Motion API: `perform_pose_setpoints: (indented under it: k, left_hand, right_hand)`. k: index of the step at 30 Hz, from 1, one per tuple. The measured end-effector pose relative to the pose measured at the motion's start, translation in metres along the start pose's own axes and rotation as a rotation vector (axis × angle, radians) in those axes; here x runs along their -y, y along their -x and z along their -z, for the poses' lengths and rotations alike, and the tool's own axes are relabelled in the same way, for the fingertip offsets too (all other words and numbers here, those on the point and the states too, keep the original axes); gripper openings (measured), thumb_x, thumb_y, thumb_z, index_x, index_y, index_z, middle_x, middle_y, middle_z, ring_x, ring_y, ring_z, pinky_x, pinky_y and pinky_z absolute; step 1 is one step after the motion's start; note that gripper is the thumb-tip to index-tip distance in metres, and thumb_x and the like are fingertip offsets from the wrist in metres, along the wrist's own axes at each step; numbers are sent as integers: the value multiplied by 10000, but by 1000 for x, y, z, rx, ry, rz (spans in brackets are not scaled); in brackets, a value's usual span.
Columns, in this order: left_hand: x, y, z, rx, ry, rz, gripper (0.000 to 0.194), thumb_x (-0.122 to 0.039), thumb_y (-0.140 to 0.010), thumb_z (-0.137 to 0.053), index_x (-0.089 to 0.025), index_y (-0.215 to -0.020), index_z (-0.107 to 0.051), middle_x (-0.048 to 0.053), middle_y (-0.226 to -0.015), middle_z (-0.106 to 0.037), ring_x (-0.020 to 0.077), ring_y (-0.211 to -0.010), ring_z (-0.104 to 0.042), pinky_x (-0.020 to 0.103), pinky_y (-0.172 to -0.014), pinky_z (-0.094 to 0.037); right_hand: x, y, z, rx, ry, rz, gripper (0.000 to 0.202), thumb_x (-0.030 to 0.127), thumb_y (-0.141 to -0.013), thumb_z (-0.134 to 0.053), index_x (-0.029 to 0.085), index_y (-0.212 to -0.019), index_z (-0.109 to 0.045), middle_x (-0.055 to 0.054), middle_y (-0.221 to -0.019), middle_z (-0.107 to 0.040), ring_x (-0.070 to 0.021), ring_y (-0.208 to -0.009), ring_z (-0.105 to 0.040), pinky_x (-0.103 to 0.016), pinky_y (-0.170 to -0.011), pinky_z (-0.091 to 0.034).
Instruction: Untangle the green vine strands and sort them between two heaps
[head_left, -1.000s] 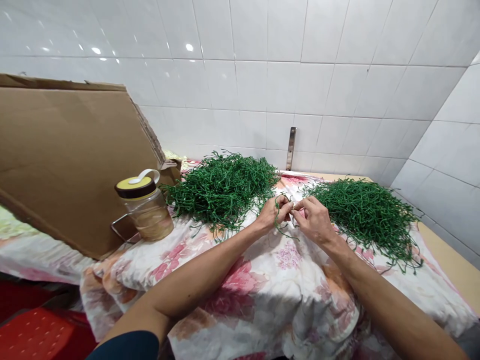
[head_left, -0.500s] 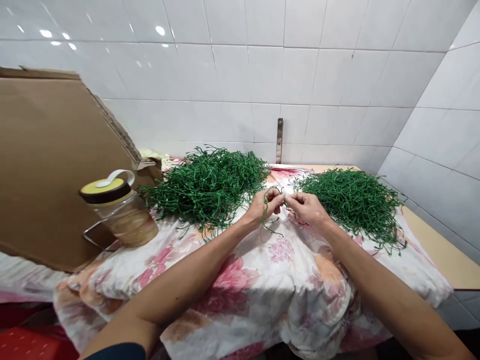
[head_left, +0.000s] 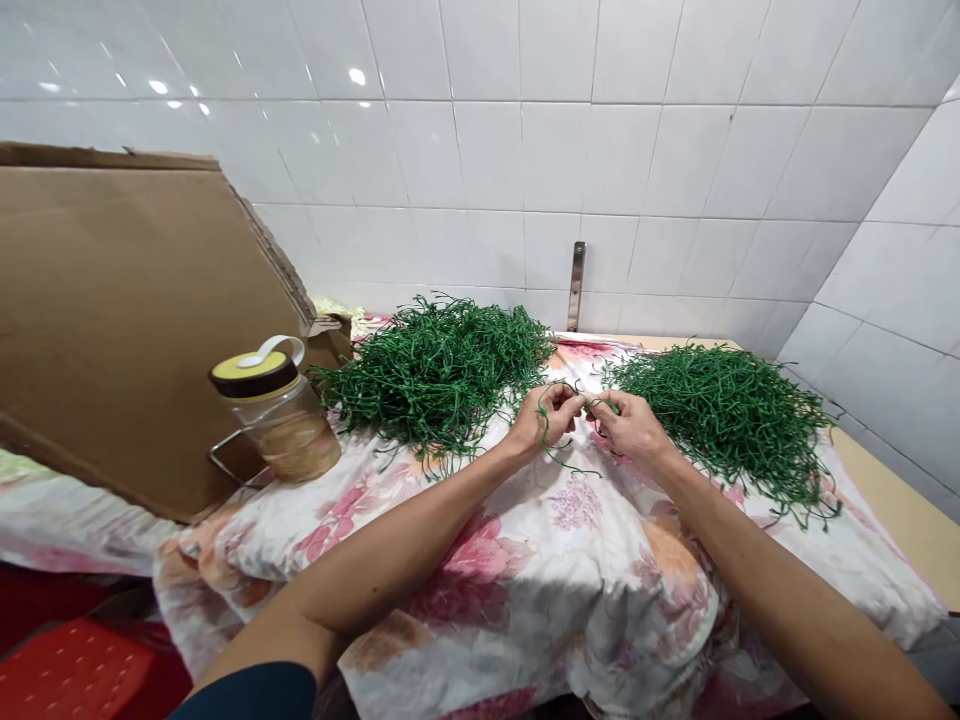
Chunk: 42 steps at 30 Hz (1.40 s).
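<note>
Pinched between my left hand and right hand: one green strand, fingertips closed, held above the floral cloth for working. Green strand heaps flank it, left heap and right heap, within reach.

Table under floral cloth, two green strand heaps, lidded jar, cardboard

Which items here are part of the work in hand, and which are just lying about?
In hand:
left hand and right hand, pinching a green strand between them
left green pile
right green pile

Lying about:
lidded jar
cardboard sheet
floral cloth
red stool
</note>
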<state>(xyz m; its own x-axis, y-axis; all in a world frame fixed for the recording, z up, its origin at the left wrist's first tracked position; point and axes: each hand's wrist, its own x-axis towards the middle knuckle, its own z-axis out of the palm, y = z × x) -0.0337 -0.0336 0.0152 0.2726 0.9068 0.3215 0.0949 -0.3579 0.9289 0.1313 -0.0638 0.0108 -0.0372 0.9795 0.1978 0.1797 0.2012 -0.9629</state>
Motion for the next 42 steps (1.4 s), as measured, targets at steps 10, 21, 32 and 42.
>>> perform_pose_setpoints:
  k: [10,21,32,42]
  left_hand:
    - [-2,-2,-2,-14,49,97,312,-394,-857,-619,-167,-646,-585,-6,-520,-572,103,-443,-521,222,-472,-420]
    - [-2,-2,-3,15,37,103,283,-345,-876,-606,-152,-668,-599,-1,-515,-581,105,-455,-539,211,-480,-423]
    - [-8,2,0,86,125,38,336,-452,-807,-704,-156,-694,-591,-13,-548,-571,92,-475,-531,206,-490,-413]
    - [-8,0,2,-2,239,169,367,-458,-760,-757,-143,-703,-578,30,-664,-651,83,-457,-529,221,-451,-415]
  right_hand:
    - [4,0,1,-102,280,284,336,490,-915,-627,181,-801,-687,-27,-723,-673,-151,-616,-563,-261,-583,-452]
    - [13,3,12,-124,500,456,168,321,-910,-635,197,-831,-715,-35,-781,-726,-165,-643,-592,-284,-662,-447]
    - [5,-3,14,-9,405,254,263,414,-897,-596,193,-812,-709,-24,-736,-700,-170,-664,-572,-270,-639,-420]
    - [15,5,8,-221,475,241,240,416,-895,-604,195,-823,-666,-7,-668,-635,-154,-584,-497,-282,-591,-372]
